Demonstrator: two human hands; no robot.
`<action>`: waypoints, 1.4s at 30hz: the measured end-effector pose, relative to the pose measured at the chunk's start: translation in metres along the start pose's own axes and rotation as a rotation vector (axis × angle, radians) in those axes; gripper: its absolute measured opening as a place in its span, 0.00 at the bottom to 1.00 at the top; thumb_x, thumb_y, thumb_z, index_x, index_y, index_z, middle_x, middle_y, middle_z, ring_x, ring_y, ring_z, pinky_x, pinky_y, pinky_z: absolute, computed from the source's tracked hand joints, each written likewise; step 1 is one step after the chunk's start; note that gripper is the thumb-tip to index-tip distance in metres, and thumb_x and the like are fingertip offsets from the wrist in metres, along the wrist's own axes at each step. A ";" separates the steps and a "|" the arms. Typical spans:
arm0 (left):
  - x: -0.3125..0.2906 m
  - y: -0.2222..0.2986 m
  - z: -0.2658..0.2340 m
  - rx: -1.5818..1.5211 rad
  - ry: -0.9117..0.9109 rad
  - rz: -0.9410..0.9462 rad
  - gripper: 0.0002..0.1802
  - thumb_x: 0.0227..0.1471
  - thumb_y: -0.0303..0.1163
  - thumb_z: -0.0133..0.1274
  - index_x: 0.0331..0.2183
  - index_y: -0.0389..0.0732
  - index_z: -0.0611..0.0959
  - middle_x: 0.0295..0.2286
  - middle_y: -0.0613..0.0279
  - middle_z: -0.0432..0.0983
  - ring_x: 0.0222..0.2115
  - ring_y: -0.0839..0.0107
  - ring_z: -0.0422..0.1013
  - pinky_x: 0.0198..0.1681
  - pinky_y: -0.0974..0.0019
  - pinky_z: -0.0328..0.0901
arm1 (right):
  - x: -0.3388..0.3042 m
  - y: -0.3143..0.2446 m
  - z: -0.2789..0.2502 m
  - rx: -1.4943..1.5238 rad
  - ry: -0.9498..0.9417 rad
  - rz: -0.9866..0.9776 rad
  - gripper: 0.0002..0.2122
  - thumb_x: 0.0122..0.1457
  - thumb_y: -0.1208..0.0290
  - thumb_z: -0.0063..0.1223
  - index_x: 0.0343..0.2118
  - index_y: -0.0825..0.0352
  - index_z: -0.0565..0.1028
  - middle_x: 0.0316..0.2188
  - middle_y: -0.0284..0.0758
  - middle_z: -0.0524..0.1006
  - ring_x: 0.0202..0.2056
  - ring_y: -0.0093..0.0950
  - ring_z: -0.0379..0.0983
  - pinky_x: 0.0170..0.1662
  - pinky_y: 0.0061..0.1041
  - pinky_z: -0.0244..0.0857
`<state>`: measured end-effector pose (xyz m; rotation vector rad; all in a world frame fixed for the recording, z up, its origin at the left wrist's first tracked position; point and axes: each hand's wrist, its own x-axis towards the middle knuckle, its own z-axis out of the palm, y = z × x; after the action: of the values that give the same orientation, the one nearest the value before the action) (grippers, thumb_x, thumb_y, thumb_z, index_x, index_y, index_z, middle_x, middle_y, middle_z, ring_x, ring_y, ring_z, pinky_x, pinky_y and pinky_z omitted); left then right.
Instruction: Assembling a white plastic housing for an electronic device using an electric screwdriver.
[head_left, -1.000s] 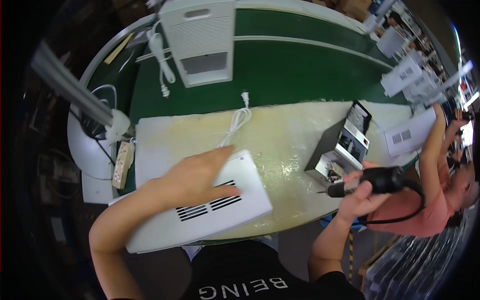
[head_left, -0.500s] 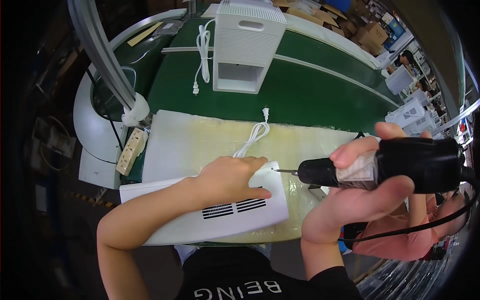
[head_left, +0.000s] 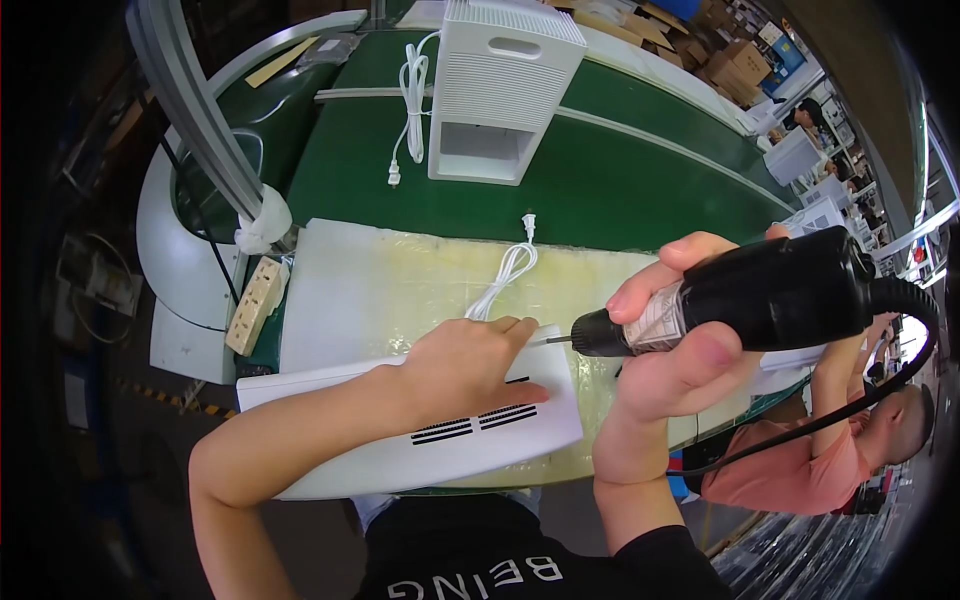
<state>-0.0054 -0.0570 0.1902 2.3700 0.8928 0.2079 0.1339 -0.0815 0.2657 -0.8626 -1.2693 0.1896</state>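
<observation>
A white appliance with black vent slots (head_left: 535, 435) lies on its side in front of me on a padded mat. My left hand (head_left: 468, 368) grips it near its right end, fingers at the far edge and thumb stretched over the vents. In my right hand (head_left: 685, 370) is a black corded electric screwdriver (head_left: 775, 290), held nearly level and pointing left. Its thin bit reaches the appliance's right end, close to my left fingertips; whether a screw is under the tip I cannot tell. From behind the appliance runs its bundled white power cord (head_left: 510, 265), plug lying on the mat's far edge.
Beyond the mat (head_left: 340, 290), a second white appliance (head_left: 495, 100) stands upright on the green conveyor (head_left: 350, 150), cord beside it. A power strip (head_left: 257, 305) and metal post (head_left: 200, 110) are at left. At right sits a co-worker in a pink shirt (head_left: 780, 465).
My right hand and the screwdriver have moved left, with the screwdriver's rear end tilting up. The left hand stays on the appliance.
</observation>
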 end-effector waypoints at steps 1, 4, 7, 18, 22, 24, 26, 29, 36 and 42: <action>0.000 0.000 0.000 0.003 -0.003 0.004 0.37 0.48 0.54 0.55 0.49 0.32 0.70 0.36 0.46 0.76 0.33 0.51 0.75 0.38 0.55 0.70 | 0.000 0.001 -0.001 -0.003 0.005 -0.001 0.41 0.60 0.40 0.39 0.60 0.75 0.47 0.34 0.40 0.71 0.17 0.21 0.67 0.23 0.17 0.63; 0.000 0.004 -0.003 0.014 -0.004 0.003 0.37 0.48 0.54 0.56 0.47 0.32 0.71 0.35 0.45 0.76 0.33 0.50 0.75 0.37 0.55 0.70 | 0.001 0.003 -0.004 0.022 -0.005 -0.017 0.41 0.60 0.40 0.39 0.61 0.75 0.46 0.34 0.40 0.71 0.17 0.21 0.67 0.23 0.17 0.62; 0.000 0.007 -0.006 -0.022 -0.040 -0.064 0.39 0.46 0.53 0.57 0.51 0.33 0.71 0.41 0.43 0.75 0.39 0.49 0.73 0.43 0.55 0.68 | 0.003 0.004 -0.006 -0.009 0.016 -0.069 0.41 0.60 0.41 0.40 0.61 0.75 0.46 0.34 0.40 0.71 0.17 0.22 0.68 0.22 0.17 0.62; -0.002 0.006 -0.004 0.025 -0.005 -0.049 0.38 0.47 0.55 0.56 0.49 0.33 0.71 0.37 0.45 0.76 0.34 0.49 0.74 0.40 0.54 0.68 | 0.004 0.022 -0.009 0.237 -0.069 -0.066 0.38 0.60 0.49 0.48 0.60 0.74 0.47 0.32 0.42 0.72 0.17 0.22 0.69 0.20 0.17 0.63; -0.001 0.010 -0.006 0.000 -0.059 -0.068 0.40 0.46 0.54 0.57 0.51 0.34 0.70 0.40 0.44 0.75 0.38 0.48 0.73 0.43 0.54 0.67 | 0.008 0.015 -0.015 0.209 -0.041 -0.086 0.36 0.60 0.48 0.48 0.60 0.72 0.49 0.37 0.45 0.73 0.17 0.23 0.69 0.20 0.17 0.62; -0.005 0.012 -0.008 0.018 -0.050 -0.086 0.39 0.46 0.52 0.57 0.52 0.35 0.70 0.41 0.44 0.74 0.40 0.48 0.72 0.45 0.54 0.66 | 0.012 0.006 -0.036 0.143 0.020 -0.130 0.36 0.61 0.48 0.46 0.59 0.73 0.49 0.41 0.49 0.72 0.17 0.24 0.70 0.19 0.18 0.62; -0.021 0.004 -0.012 0.039 -0.024 -0.047 0.38 0.48 0.51 0.57 0.52 0.34 0.69 0.41 0.43 0.74 0.39 0.48 0.73 0.44 0.55 0.67 | 0.011 0.003 -0.069 0.016 0.174 -0.231 0.33 0.62 0.51 0.44 0.58 0.74 0.50 0.39 0.48 0.72 0.18 0.26 0.70 0.19 0.20 0.63; -0.061 -0.010 -0.029 0.079 0.044 0.001 0.36 0.47 0.46 0.59 0.52 0.33 0.69 0.41 0.42 0.74 0.40 0.48 0.72 0.44 0.56 0.67 | -0.002 0.013 -0.135 -0.286 0.260 -0.277 0.29 0.63 0.55 0.44 0.56 0.74 0.51 0.36 0.46 0.72 0.18 0.26 0.69 0.22 0.21 0.64; -0.098 -0.024 -0.041 0.056 0.125 -0.163 0.35 0.33 0.34 0.66 0.46 0.33 0.75 0.37 0.42 0.76 0.37 0.48 0.74 0.42 0.58 0.68 | -0.056 0.084 -0.227 -0.483 0.463 -0.254 0.25 0.62 0.63 0.47 0.54 0.70 0.50 0.39 0.46 0.70 0.20 0.26 0.70 0.25 0.23 0.65; -0.108 -0.022 -0.041 -0.041 0.110 -0.321 0.34 0.33 0.32 0.65 0.45 0.31 0.76 0.38 0.42 0.76 0.41 0.49 0.73 0.45 0.60 0.66 | -0.077 0.072 -0.204 -0.418 0.365 0.078 0.21 0.61 0.63 0.49 0.50 0.70 0.57 0.36 0.42 0.73 0.19 0.25 0.70 0.22 0.21 0.64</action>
<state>-0.1132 -0.0939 0.2169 2.1565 1.2924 0.2267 0.3130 -0.1698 0.1521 -1.2426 -0.9435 -0.1746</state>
